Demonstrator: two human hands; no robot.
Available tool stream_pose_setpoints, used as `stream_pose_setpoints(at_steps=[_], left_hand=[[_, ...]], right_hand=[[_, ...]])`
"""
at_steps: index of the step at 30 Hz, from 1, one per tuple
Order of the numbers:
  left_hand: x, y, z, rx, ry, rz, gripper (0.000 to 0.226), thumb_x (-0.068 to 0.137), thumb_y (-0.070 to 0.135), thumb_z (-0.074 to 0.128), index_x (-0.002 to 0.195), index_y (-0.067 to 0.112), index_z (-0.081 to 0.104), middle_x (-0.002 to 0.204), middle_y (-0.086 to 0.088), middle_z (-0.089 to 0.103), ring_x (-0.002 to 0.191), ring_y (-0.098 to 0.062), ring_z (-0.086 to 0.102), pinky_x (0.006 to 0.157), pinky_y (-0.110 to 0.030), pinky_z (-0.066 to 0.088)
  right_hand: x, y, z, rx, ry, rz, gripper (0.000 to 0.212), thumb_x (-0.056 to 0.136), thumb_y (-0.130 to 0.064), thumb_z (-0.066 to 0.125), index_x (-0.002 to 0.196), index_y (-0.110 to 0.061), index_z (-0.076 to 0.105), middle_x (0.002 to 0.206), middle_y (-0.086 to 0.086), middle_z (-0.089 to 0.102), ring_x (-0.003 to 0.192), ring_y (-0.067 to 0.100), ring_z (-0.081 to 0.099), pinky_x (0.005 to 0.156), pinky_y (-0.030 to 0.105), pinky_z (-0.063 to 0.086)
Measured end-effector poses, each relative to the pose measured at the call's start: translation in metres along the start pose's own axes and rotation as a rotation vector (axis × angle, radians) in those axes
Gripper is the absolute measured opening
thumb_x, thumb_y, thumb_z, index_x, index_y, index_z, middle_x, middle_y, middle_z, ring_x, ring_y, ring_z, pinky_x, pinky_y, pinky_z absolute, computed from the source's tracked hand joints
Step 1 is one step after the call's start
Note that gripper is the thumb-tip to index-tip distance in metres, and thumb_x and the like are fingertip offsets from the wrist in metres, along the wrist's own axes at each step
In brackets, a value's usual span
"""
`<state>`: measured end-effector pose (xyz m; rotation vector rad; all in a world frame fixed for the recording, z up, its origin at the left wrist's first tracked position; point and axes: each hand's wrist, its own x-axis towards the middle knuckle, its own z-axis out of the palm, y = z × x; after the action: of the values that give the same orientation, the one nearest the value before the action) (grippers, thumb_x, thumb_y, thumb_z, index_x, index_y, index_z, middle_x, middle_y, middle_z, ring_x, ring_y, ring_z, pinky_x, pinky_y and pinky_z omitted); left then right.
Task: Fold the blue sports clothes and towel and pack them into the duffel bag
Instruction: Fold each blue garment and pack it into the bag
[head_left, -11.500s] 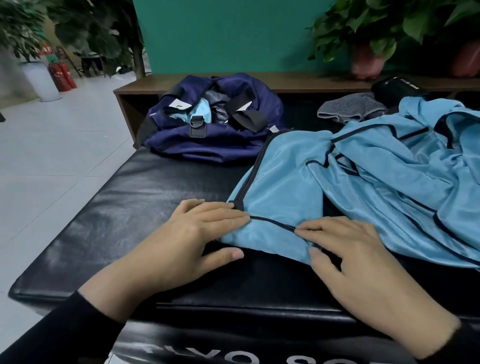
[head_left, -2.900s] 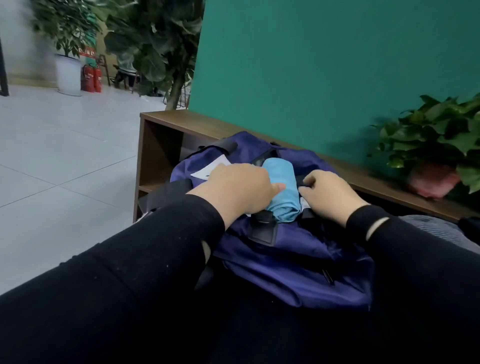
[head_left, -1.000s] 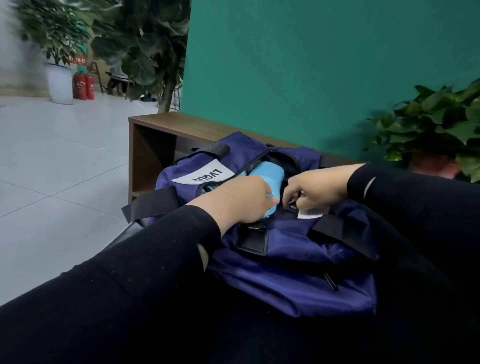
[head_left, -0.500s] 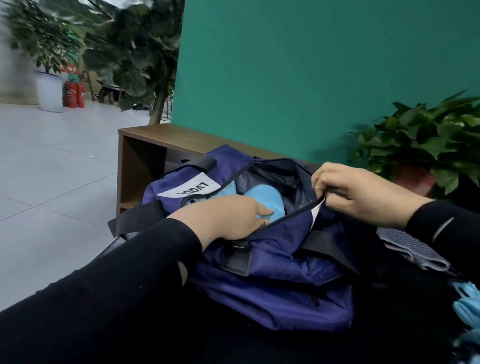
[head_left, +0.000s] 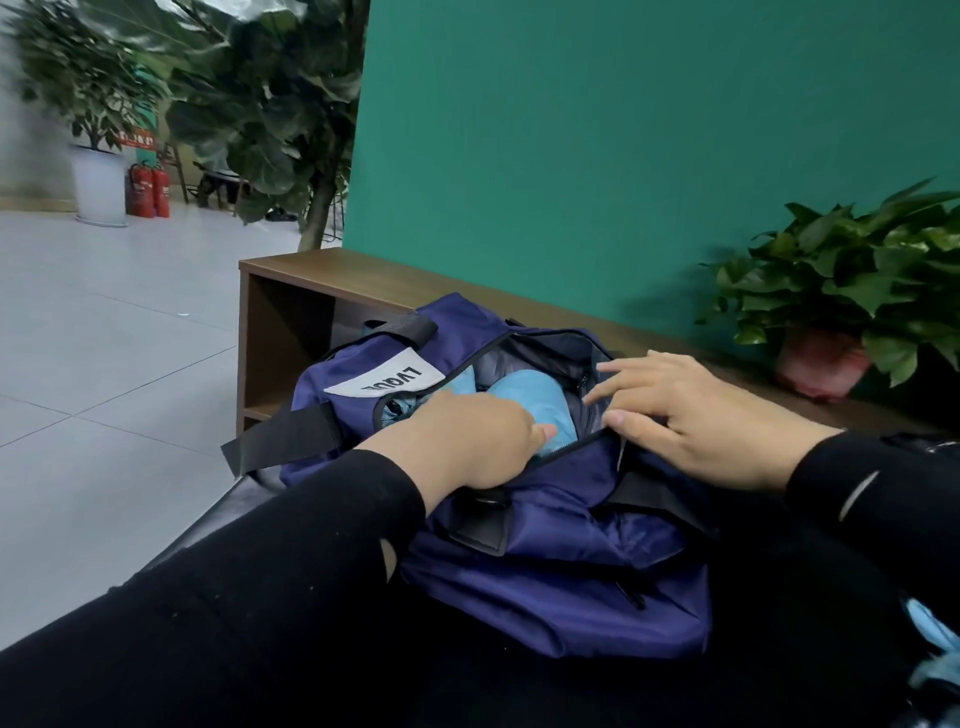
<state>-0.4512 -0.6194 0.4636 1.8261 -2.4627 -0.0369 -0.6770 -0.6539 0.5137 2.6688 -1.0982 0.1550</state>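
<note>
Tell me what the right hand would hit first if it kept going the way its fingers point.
The right hand points left over the open bag; it would probably meet the blue roll first, though depth is unclear.

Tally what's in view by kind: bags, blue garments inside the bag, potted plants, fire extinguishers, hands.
Duffel bag: 1
Blue rolled garments in bag: 2 visible
Potted plants: 2, counting the white-potted one
Fire extinguishers: 2
Hands: 2, left, right
Total: 9
</note>
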Motion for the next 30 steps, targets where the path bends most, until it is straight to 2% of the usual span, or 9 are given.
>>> stream_pose_setpoints(at_steps=[3,6,10,13,16,19,23,27,30], left_hand=[[0.003,-0.003,0.006,-0.009,0.022,-0.034,0.045,0.111,0.037,0.015,0.144,0.024,0.043,0.145,-0.003,0.052,0.134,-0.032,0.048,0.109,-0.052,0.034],[0.001,-0.004,-0.003,-0.005,0.508,-0.12,0.049,0.106,0.035,0.011,0.121,0.017,0.054,0.112,-0.009,0.069,0.099,-0.034,0.064,0.067,-0.038,0.04],[-0.023,0.03,-0.019,-0.503,0.879,-0.017,0.039,0.108,0.041,0.032,0.124,0.022,0.062,0.102,-0.003,0.073,0.096,-0.029,0.064,0.079,-0.04,0.048],[-0.056,0.084,-0.001,-0.911,0.83,0.156,0.042,0.106,0.039,0.035,0.135,0.022,0.06,0.131,0.008,0.066,0.121,-0.005,0.057,0.103,-0.02,0.04],[-0.087,0.131,0.031,-1.202,0.68,0.188,0.043,0.103,0.038,0.035,0.136,0.024,0.058,0.135,0.01,0.062,0.127,0.006,0.051,0.113,-0.019,0.035],[-0.116,0.171,0.04,-1.193,0.521,0.2,0.038,0.104,0.034,0.038,0.133,0.025,0.062,0.131,0.014,0.064,0.122,0.009,0.053,0.11,-0.018,0.038],[-0.149,0.224,0.043,-1.196,0.475,0.182,0.035,0.108,0.031,0.038,0.135,0.029,0.061,0.13,0.02,0.063,0.119,0.014,0.053,0.101,-0.008,0.037],[-0.16,0.254,0.058,-1.185,0.298,0.161,0.033,0.105,0.044,0.037,0.132,0.046,0.055,0.13,0.026,0.06,0.121,0.016,0.05,0.104,-0.011,0.035],[-0.163,0.26,0.059,-1.122,0.225,0.165,0.027,0.105,0.042,0.038,0.121,0.052,0.057,0.121,0.034,0.064,0.118,0.017,0.052,0.101,-0.008,0.035]], right_hand=[[0.004,-0.015,0.002,-0.016,-0.043,0.023,0.057,0.096,-0.058,0.022,0.124,-0.036,0.066,0.137,-0.032,0.054,0.142,-0.012,0.026,0.124,0.035,0.007],[0.003,-0.029,0.002,0.03,0.123,0.087,0.054,0.099,-0.053,0.022,0.128,-0.035,0.063,0.142,-0.024,0.054,0.144,-0.004,0.032,0.124,0.045,0.013],[-0.015,-0.071,-0.005,0.303,0.457,0.229,0.045,0.106,-0.033,0.032,0.14,-0.021,0.057,0.145,-0.01,0.055,0.14,0.005,0.042,0.122,0.035,0.023],[-0.051,-0.12,-0.004,0.674,0.642,0.377,0.036,0.109,-0.02,0.037,0.14,-0.019,0.057,0.129,-0.02,0.057,0.123,-0.009,0.05,0.109,0.012,0.033],[-0.106,-0.156,0.007,0.958,0.666,0.602,0.036,0.11,-0.026,0.036,0.138,-0.024,0.059,0.128,-0.019,0.063,0.115,-0.012,0.055,0.102,0.008,0.04],[-0.168,-0.175,0.01,1.028,0.639,0.717,0.035,0.11,-0.034,0.034,0.132,-0.033,0.062,0.117,-0.017,0.07,0.109,-0.009,0.061,0.098,0.019,0.048],[-0.236,-0.182,0.001,1.074,0.601,0.788,0.029,0.109,-0.037,0.037,0.125,-0.043,0.061,0.108,-0.03,0.068,0.104,-0.015,0.06,0.086,0.007,0.044],[-0.278,-0.18,0.003,1.032,0.574,0.844,0.027,0.108,-0.029,0.041,0.107,-0.033,0.068,0.096,-0.013,0.072,0.091,-0.004,0.064,0.082,0.022,0.051],[-0.3,-0.172,-0.001,0.945,0.545,0.831,0.024,0.105,-0.029,0.045,0.115,-0.03,0.068,0.101,-0.013,0.071,0.093,0.0,0.063,0.087,0.027,0.052]])
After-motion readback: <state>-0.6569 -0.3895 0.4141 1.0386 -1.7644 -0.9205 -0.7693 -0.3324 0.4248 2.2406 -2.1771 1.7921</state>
